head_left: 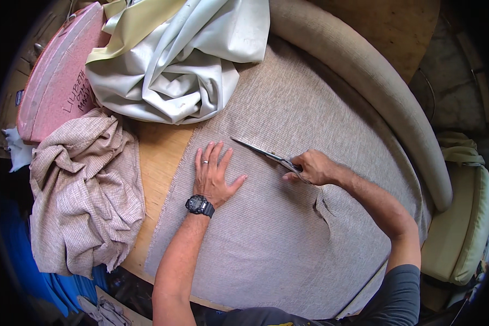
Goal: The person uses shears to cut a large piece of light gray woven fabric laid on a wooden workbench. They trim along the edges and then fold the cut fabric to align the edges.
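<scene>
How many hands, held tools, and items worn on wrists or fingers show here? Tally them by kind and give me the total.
Hands: 2 (left hand, right hand)
Long metal scissors: 1
Black digital wristwatch: 1
Silver-coloured finger ring: 1
Total: 5

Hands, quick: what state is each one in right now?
Left hand: open, palm down on the fabric, holding nothing.
Right hand: closed, holding the scissors.
</scene>
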The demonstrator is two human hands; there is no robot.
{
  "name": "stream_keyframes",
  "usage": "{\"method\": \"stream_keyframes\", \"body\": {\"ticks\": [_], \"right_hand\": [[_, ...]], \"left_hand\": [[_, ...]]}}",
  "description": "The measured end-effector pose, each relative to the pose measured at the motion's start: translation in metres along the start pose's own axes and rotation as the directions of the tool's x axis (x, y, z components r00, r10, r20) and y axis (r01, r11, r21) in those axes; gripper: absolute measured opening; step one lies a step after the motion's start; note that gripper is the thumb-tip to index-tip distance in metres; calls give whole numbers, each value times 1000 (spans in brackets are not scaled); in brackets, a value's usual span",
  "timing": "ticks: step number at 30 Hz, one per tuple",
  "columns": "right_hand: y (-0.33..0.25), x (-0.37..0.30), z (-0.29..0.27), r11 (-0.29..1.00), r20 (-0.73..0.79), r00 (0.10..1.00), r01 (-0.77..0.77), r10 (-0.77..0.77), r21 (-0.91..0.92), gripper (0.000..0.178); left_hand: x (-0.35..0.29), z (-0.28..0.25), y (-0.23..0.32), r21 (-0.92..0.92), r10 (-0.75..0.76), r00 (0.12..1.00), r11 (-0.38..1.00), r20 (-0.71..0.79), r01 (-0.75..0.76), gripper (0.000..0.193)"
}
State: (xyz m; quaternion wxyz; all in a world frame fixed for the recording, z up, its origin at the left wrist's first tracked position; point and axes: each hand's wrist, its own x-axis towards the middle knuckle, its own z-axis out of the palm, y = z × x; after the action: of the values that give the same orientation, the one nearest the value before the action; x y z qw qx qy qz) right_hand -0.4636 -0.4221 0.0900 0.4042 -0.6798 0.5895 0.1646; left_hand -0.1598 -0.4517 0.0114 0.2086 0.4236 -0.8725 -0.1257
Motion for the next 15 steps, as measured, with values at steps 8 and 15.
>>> {"method": "stream_keyframes", "body": {"ticks": [8, 15], "right_hand": [[-24, 18, -7, 1000, -68, 997, -26, 25, -4, 76], [-13, 32, -10, 998, -21, 998, 55, -55, 18, 80]], "left_hand": [[0, -3, 1, 3, -14, 1000, 1000, 16, 14, 76], [0, -1, 0, -7, -9, 1000, 1000, 10, 9, 77]]}}
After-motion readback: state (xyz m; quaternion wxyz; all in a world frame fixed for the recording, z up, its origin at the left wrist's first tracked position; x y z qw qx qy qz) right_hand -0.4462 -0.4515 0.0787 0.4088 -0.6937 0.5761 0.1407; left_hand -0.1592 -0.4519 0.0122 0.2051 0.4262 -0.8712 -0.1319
